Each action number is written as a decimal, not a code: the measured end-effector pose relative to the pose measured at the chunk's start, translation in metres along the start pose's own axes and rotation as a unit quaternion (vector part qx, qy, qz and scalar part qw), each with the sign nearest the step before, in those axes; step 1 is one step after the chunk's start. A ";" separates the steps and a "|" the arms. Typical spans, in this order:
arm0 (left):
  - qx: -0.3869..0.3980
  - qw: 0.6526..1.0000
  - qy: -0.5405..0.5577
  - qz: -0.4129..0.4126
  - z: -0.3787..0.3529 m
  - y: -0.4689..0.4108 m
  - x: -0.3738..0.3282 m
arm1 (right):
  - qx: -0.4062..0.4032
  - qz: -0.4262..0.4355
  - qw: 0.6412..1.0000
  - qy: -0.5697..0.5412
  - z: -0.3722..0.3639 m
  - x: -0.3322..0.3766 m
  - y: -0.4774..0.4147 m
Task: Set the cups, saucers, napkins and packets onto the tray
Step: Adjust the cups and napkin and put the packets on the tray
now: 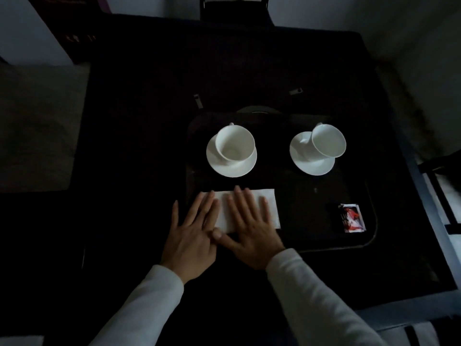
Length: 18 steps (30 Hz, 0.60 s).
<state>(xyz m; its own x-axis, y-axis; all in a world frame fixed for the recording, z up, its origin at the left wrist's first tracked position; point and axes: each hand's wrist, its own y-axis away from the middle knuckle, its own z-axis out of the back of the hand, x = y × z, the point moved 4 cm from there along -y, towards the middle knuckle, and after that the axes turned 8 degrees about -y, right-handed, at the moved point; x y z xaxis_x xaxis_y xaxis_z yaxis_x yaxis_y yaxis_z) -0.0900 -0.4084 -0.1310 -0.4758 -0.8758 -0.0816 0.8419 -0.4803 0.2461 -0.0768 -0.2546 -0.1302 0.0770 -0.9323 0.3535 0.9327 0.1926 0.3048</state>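
Head view, setting: a dim scene is seen from above, with a dark tray (369,236) laid on a dark table (139,121).
Left hand (193,231): it is laid palm down and flat, fingers straight and slightly spread; nothing is gripped. Its fingertips are rested on the left end of a white napkin (270,208), while the thumb is stretched out to the left, off the napkin.
Right hand (249,228): it is laid palm down and flat across the middle of the napkin, fingers extended and a little apart; nothing is grasped. Its thumb is angled left and is touched against the left hand.
Sleeves: both forearms are covered in pale long sleeves and are reached in from the lower edge, converging toward the napkin.
Napkin: it is pressed under both sets of fingers, at the near left part of the tray.
Left cup (234,143) and saucer (224,168): beyond the fingertips, upright, well apart from them.
Right cup (328,139) and saucer (303,158): beyond and to the right of the right fingers, the cup tilted on the saucer.
Packet (351,218): a red and white packet is laid flat on the tray, well to the right of the right hand.
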 end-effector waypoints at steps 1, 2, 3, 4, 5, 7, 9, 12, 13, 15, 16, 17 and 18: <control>-0.006 1.000 0.005 0.001 0.002 0.001 0.000 | 0.001 -0.017 1.000 0.010 0.004 -0.016 0.005; -0.014 1.000 0.008 0.001 0.003 0.001 0.000 | 0.004 -0.036 0.999 0.015 0.007 -0.030 0.010; -0.015 1.000 0.011 0.002 0.004 0.001 0.000 | 0.007 -0.049 0.999 0.015 0.009 -0.040 0.013; -0.011 1.000 0.011 0.003 0.004 0.000 0.000 | 0.009 -0.056 0.998 0.009 0.009 -0.046 0.015; -0.004 1.000 0.010 0.004 0.003 0.000 0.001 | 0.010 -0.058 0.998 0.001 0.008 -0.048 0.016; 0.000 1.000 0.008 0.003 0.002 0.000 0.002 | 0.006 -0.059 0.998 -0.013 0.006 -0.050 0.015; 0.007 1.000 0.002 0.004 0.002 0.000 0.002 | 0.004 -0.057 0.998 -0.020 0.005 -0.052 0.015; 0.019 1.000 0.003 0.010 0.002 0.000 0.002 | -0.007 -0.052 0.998 -0.028 0.003 -0.053 0.015; 0.026 1.000 0.002 0.013 0.002 -0.001 0.001 | -0.008 -0.051 0.998 -0.031 0.003 -0.053 0.015; 0.036 0.999 0.017 0.019 0.005 -0.002 0.001 | -0.001 -0.048 0.998 -0.040 0.003 -0.053 0.013; 0.042 0.998 0.027 0.026 0.006 -0.001 0.000 | 0.004 -0.048 0.998 -0.046 0.004 -0.053 0.013; 0.053 0.997 0.032 0.034 0.007 -0.002 0.000 | 0.011 -0.049 0.997 -0.054 0.005 -0.054 0.013; 0.068 0.996 0.031 0.045 0.009 -0.003 -0.001 | 0.020 -0.051 0.996 -0.065 0.006 -0.054 0.014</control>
<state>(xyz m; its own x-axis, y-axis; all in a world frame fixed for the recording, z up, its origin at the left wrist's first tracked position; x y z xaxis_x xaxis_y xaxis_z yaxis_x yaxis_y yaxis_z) -0.0941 -0.4057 -0.1228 -0.3800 -0.9182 -0.1117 0.8360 -0.3926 0.3833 -0.0706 -0.1999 -0.1393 -0.0656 -0.9006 0.4297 0.9186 0.1137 0.3786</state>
